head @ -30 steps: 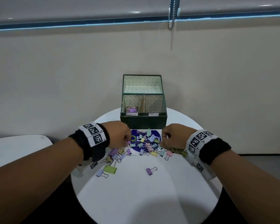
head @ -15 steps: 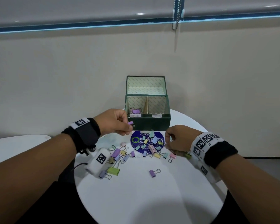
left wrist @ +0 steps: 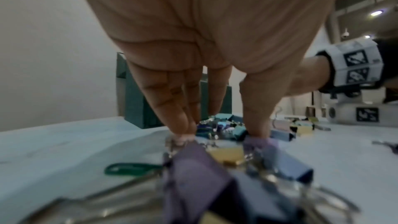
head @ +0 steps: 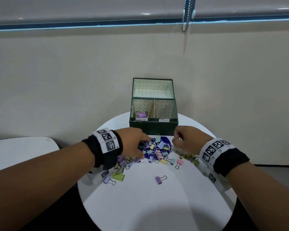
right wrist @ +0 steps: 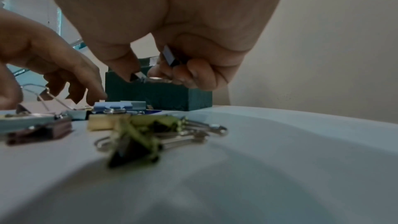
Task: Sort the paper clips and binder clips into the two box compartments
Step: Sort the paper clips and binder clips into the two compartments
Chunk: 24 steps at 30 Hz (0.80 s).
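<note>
my left hand [head: 133, 144] reached straight-fingered into the clip pile [head: 157, 150]; only its wrist view showed fingertips [left wrist: 185, 129] touching clips, gripping none. the box [head: 153, 126] stood behind. my right hand [right wrist: 172, 67] was curled around a small binder clip [right wrist: 170, 57].

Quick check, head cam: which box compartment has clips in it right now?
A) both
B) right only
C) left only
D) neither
C: the green box shows a small heap of binder clips in its left compartment, while no clips are visible in the right compartment.
</note>
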{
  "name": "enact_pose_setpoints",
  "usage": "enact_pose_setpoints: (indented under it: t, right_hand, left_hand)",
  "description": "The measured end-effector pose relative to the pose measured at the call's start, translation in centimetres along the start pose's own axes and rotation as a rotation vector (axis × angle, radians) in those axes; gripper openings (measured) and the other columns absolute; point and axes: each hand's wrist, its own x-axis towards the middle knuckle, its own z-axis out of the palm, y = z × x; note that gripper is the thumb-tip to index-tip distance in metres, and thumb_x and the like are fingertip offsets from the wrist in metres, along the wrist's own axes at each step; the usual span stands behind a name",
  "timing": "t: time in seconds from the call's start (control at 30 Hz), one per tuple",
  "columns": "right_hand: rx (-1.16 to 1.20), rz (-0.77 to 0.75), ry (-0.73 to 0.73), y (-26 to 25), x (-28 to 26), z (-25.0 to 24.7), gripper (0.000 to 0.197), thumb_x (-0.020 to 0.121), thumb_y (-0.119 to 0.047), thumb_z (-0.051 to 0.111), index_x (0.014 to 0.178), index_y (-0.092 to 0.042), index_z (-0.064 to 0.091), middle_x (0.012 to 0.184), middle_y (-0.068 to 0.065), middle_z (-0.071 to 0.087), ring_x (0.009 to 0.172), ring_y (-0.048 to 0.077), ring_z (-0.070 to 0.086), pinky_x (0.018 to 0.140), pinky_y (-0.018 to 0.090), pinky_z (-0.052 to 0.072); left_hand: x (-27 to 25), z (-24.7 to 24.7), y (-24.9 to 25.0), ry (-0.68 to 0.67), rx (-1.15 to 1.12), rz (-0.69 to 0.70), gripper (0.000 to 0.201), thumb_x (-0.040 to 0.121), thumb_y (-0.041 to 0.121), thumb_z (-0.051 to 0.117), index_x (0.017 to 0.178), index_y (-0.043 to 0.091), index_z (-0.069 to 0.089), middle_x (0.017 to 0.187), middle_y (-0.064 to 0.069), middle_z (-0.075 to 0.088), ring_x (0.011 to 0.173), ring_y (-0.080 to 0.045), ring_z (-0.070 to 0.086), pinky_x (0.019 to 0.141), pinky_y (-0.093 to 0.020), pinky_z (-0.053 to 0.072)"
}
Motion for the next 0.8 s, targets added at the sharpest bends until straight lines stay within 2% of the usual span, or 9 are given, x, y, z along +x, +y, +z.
enact_pose_setpoints:
  t: [0.17, 0.3, 0.4, 0.47, 0.57, 0.63, 0.7, 0.73, 0.8]
  right_hand:
    - [0.03, -0.01, 0.029, 0.2, 0.1, 0.1, 0.019, 0.091, -0.035, 0.058, 0.076, -0.027, 0.049, 0.074, -0.004, 0.064, 0.064, 0.014, 0.052, 0.064, 0.028, 0.047]
    - [0.042, -0.017, 0.046, 0.3, 0.2, 0.1, 0.018, 0.091, -0.034, 0.059, 0.077, -0.026, 0.05, 0.073, -0.006, 0.061, 0.064, 0.013, 0.051, 0.062, 0.026, 0.043]
    - [0.058, -0.026, 0.048, 0.3, 0.3, 0.1, 0.019, 0.091, -0.033, 0.059, 0.076, -0.025, 0.05, 0.073, -0.007, 0.06, 0.064, 0.013, 0.049, 0.062, 0.025, 0.042]
    - [0.066, -0.033, 0.051, 0.3, 0.3, 0.2, 0.019, 0.091, -0.033, 0.059, 0.076, -0.026, 0.05, 0.072, -0.007, 0.059, 0.064, 0.013, 0.05, 0.063, 0.026, 0.044]
    - [0.077, -0.037, 0.062, 0.3, 0.3, 0.2, 0.019, 0.091, -0.033, 0.06, 0.076, -0.026, 0.05, 0.074, -0.009, 0.059, 0.065, 0.013, 0.051, 0.063, 0.026, 0.043]
    - [0.084, -0.038, 0.073, 0.3, 0.3, 0.2, 0.019, 0.091, -0.033, 0.06, 0.075, -0.028, 0.05, 0.074, -0.009, 0.059, 0.066, 0.012, 0.052, 0.063, 0.024, 0.042]
    - [0.088, -0.042, 0.082, 0.3, 0.3, 0.2, 0.019, 0.091, -0.033, 0.059, 0.075, -0.028, 0.049, 0.074, -0.009, 0.059, 0.067, 0.013, 0.053, 0.063, 0.025, 0.043]
    - [0.09, -0.046, 0.084, 0.3, 0.3, 0.2, 0.019, 0.091, -0.032, 0.059, 0.076, -0.028, 0.049, 0.074, -0.009, 0.059, 0.067, 0.013, 0.053, 0.063, 0.025, 0.043]
    - [0.086, -0.055, 0.092, 0.2, 0.3, 0.1, 0.019, 0.092, -0.031, 0.058, 0.076, -0.027, 0.049, 0.074, -0.01, 0.057, 0.067, 0.012, 0.051, 0.062, 0.024, 0.04]
  left_hand:
    - [-0.1, 0.4, 0.4, 0.022, 0.064, 0.014, 0.026, 0.086, 0.033, 0.065, 0.112, 0.031, 0.062, 0.105, 0.007, 0.064, 0.09, -0.015, 0.059, 0.077, -0.03, 0.053]
    - [-0.4, 0.4, -0.1, 0.021, -0.029, -0.005, 0.025, 0.08, 0.023, 0.067, 0.102, 0.031, 0.057, 0.092, 0.01, 0.061, 0.083, -0.014, 0.058, 0.072, -0.027, 0.052]
    - [-0.5, 0.2, -0.7, -0.03, -0.229, -0.066, 0.039, 0.079, 0.013, 0.067, 0.111, 0.031, 0.053, 0.09, 0.006, 0.063, 0.081, -0.014, 0.059, 0.072, -0.03, 0.053]
    - [-0.4, 0.0, -1.1, -0.04, -0.291, -0.078, 0.04, 0.083, 0.01, 0.061, 0.117, 0.031, 0.053, 0.093, 0.003, 0.064, 0.082, -0.016, 0.059, 0.074, -0.029, 0.052]
    - [-0.2, -0.3, -1.5, 0.017, -0.304, -0.109, 0.024, 0.095, 0.015, 0.049, 0.113, 0.027, 0.058, 0.088, 0.005, 0.061, 0.072, -0.012, 0.058, 0.064, -0.023, 0.046]
    - [-0.1, -0.5, -1.7, 0.025, -0.299, -0.136, 0.017, 0.098, 0.026, 0.048, 0.11, 0.025, 0.06, 0.097, 0.004, 0.062, 0.079, -0.012, 0.061, 0.073, -0.027, 0.05]
    - [0.0, -0.5, -1.8, -0.002, -0.19, -0.133, 0.023, 0.093, 0.044, 0.058, 0.11, 0.029, 0.062, 0.106, 0.005, 0.061, 0.092, -0.014, 0.061, 0.086, -0.032, 0.052]
    - [0.0, -0.3, -1.7, -0.018, -0.115, -0.122, 0.03, 0.089, 0.051, 0.062, 0.11, 0.03, 0.063, 0.107, 0.005, 0.06, 0.094, -0.015, 0.06, 0.087, -0.033, 0.052]
    - [-0.1, 0.0, -1.2, -0.016, -0.031, -0.104, 0.032, 0.087, 0.052, 0.064, 0.11, 0.029, 0.064, 0.106, 0.006, 0.059, 0.094, -0.014, 0.06, 0.084, -0.031, 0.053]
